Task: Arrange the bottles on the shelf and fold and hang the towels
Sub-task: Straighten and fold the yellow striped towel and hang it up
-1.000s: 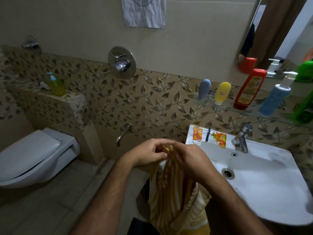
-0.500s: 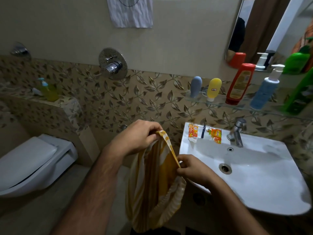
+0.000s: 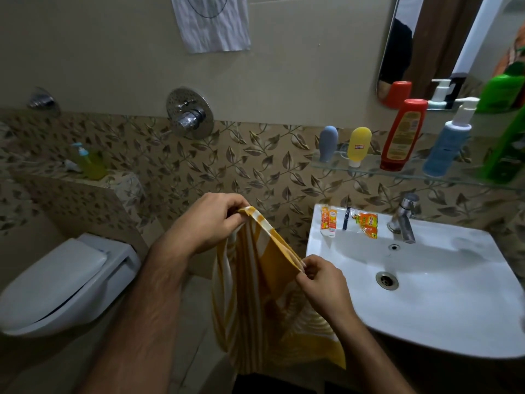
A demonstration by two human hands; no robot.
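Note:
A yellow and white striped towel [image 3: 255, 294] hangs in front of me, left of the sink. My left hand [image 3: 207, 223] grips its top corner, held high. My right hand [image 3: 321, 282] pinches the upper edge lower down and to the right. That edge stretches taut between the two hands. On the glass shelf [image 3: 369, 169] stand a grey tube [image 3: 328, 143], a yellow tube [image 3: 359, 146], a red bottle [image 3: 403, 135], a blue pump bottle [image 3: 449, 143] and a green bottle [image 3: 508, 149]. A white towel [image 3: 211, 21] hangs on the wall above.
A white sink [image 3: 454, 302] with a tap [image 3: 403, 217] and small sachets [image 3: 366, 223] on its rim is at right. A closed toilet [image 3: 62, 280] sits at left, a yellow pump bottle [image 3: 91, 163] on the ledge behind. A shower valve [image 3: 190, 112] juts from the wall.
My hands were together at the towel's top; they have drawn apart, the left rising and the right sliding down the edge, spreading the towel's edge.

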